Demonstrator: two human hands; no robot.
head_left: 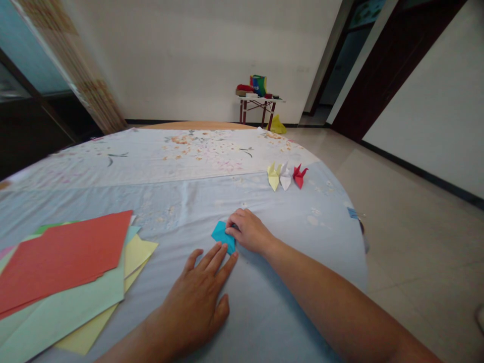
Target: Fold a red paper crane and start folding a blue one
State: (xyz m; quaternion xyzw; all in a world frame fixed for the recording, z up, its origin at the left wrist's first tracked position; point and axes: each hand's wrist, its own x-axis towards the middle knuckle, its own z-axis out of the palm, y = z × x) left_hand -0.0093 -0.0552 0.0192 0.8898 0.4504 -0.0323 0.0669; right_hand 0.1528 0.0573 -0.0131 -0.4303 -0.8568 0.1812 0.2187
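The small folded blue paper piece (222, 235) lies at the left hand's (196, 297) flat, spread fingertips, which touch its near edge. The right hand (249, 232) curls onto its right edge; I cannot tell whether it pinches or presses. Bare pale-blue tablecloth (189, 199) lies beyond the fingers.

Both hands (198, 295) (250, 233) on folded blue paper (222, 234)

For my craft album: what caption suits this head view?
Left hand and right hand rest on a blue folded paper on the cloth-covered table, coloured sheets at left, three paper cranes beyond.
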